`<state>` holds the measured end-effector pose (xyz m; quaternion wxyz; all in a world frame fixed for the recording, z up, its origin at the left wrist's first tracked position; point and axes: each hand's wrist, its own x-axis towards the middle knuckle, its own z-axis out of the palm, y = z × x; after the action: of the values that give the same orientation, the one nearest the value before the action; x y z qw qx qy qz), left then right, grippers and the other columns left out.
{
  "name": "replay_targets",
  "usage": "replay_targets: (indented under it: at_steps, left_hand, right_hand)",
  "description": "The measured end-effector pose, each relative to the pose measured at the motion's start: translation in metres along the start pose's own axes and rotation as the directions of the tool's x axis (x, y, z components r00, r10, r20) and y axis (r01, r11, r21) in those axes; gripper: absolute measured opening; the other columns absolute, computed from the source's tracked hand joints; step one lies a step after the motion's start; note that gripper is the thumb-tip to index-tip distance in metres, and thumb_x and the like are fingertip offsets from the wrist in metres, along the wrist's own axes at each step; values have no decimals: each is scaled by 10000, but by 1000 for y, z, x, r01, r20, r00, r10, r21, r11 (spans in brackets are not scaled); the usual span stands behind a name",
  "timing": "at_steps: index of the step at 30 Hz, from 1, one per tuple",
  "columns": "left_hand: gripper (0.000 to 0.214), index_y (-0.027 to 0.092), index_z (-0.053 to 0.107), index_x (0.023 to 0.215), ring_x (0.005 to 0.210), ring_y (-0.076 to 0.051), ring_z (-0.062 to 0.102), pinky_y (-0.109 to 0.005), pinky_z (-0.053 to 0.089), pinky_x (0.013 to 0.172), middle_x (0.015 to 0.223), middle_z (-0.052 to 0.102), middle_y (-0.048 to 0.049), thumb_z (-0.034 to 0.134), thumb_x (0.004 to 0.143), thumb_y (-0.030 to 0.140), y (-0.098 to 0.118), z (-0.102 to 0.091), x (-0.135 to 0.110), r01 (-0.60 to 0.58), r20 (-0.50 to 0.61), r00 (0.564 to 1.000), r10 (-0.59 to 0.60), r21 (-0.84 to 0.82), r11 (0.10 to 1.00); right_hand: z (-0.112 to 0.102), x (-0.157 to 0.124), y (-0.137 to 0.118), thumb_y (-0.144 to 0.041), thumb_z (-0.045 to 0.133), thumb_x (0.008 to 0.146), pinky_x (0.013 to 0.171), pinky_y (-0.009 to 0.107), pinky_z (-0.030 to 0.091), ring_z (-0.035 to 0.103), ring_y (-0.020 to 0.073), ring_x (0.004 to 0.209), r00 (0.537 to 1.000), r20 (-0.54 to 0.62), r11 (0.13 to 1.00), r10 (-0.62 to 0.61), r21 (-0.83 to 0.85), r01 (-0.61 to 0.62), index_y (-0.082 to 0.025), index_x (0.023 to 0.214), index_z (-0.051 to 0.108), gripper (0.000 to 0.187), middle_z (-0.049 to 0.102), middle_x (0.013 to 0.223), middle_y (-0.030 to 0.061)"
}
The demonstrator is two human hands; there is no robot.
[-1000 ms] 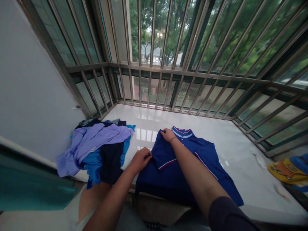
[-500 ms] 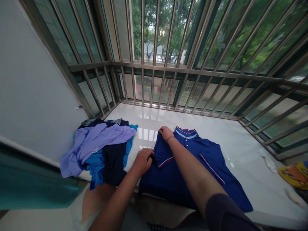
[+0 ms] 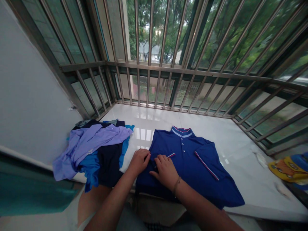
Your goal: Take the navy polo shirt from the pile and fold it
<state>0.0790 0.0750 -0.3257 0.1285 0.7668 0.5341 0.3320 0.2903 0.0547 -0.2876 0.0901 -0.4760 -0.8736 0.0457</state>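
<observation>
Lying in a loose heap at the left of the glossy white ledge (image 3: 154, 120), a lavender shirt (image 3: 93, 142) covers part of a dark navy garment (image 3: 108, 166) and a bright blue garment (image 3: 90, 170). Just right of the heap, the left hand (image 3: 139, 162) rests on the left edge of a navy polo shirt (image 3: 190, 160); whether it grips the cloth cannot be told. The right hand (image 3: 165, 171), a thin bracelet (image 3: 177, 185) at its wrist, lies flat on the shirt's front, near the left hand but apart from it. The polo lies spread on the ledge at lower middle, its striped collar (image 3: 181, 131) toward the steel window bars (image 3: 144, 83). Its sleeve (image 3: 207, 165) with red-and-white trim sits at right. Farther right lie a small white scrap (image 3: 261, 159) and, at the far edge, a yellow-and-blue patterned cloth (image 3: 287, 170).
</observation>
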Motion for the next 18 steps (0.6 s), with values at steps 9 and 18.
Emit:
replay_targets:
  at_steps: [9,18]
  left_hand:
    - [271,233,746,975,1039,-277,720,-422,541,950,1035,808,-77,515,1099,303,5,1,13,184,0,982,-187,185,965]
    - [440,167,682,1467,1521,-308,555,-491,401,1285,1613,618,-176,548,1065,283,24,52,107,13,191,980,-52,202,979]
  right_hand:
    - [8,-4,6,-203,603,1095,1022,423,438,592,260,1131,997,-81,995,-4,-99,-4,-284,1238,712,197,717,1191,66]
    - [17,-14,8,-207,622,1073,973,419,516,616,270,1104,999,-37,998,-8,-70,6,-286,1202,763,207,710,1196,92]
